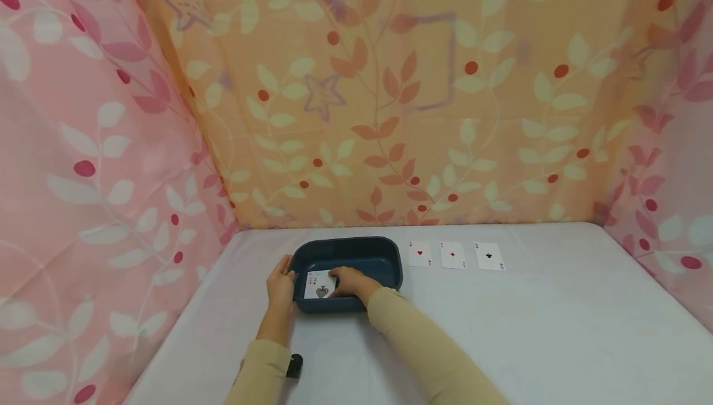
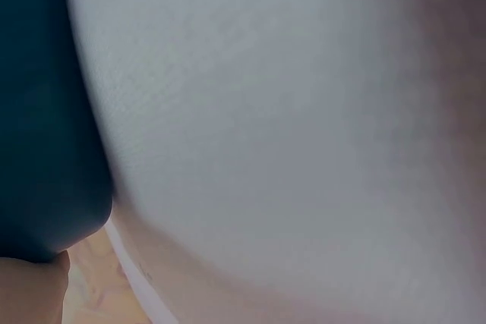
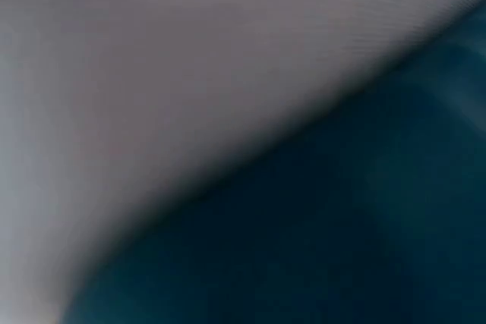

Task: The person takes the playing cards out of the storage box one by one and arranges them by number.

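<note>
Blue tray (image 1: pixel 345 250), just one: the left hand (image 1: pixel 280 281) grips its left end, seemingly to steady it. Inside, toward the left, lie cards (image 1: pixel 320 284) showing a large spade, too overlapped to count. The right hand (image 1: pixel 353 282) pinches their right side, probably to control them together. Rightward on the white surface (image 1: pixel 501 330), three cards lie apart, likely for easy reading: ace of hearts (image 1: pixel 420 254), ace of diamonds (image 1: pixel 453 256), ace of clubs (image 1: pixel 489 256).
</note>
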Tool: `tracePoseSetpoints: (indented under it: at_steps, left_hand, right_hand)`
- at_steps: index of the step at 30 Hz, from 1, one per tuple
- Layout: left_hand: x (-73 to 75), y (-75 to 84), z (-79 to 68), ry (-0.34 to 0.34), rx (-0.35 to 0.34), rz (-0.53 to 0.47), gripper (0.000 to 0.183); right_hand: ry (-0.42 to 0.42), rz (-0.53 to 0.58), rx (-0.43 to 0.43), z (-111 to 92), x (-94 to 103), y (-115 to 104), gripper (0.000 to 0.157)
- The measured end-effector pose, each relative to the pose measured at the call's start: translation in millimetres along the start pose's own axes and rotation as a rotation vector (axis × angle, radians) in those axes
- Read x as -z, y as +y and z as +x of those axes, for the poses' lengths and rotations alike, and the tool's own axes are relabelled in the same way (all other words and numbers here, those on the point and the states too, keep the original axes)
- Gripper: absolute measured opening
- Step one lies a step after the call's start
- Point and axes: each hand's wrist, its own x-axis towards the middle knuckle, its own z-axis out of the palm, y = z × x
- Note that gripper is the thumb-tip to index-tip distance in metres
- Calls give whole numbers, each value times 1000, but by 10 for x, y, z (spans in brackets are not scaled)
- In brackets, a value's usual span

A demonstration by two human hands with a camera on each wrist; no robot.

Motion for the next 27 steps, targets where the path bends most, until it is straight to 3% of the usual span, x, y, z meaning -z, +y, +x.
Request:
tracePoseSetpoints:
  at_steps: [4, 11, 20, 27]
  left_hand:
    - [-12, -14, 6, -4, 2, -5, 53]
    - [-17, 1, -11, 1, -6, -6, 53]
    - [-25, 5, -17, -14, -8, -17, 53]
    - [-16, 8, -7, -4, -1, -16, 52]
  right_hand:
    - [11, -154, -29, 27, -32, -73, 57]
    - [21, -131, -66, -4, 13, -144, 55]
    - [40, 38, -77, 20, 11, -85, 51]
    - [102, 346, 53, 66, 15, -63, 43]
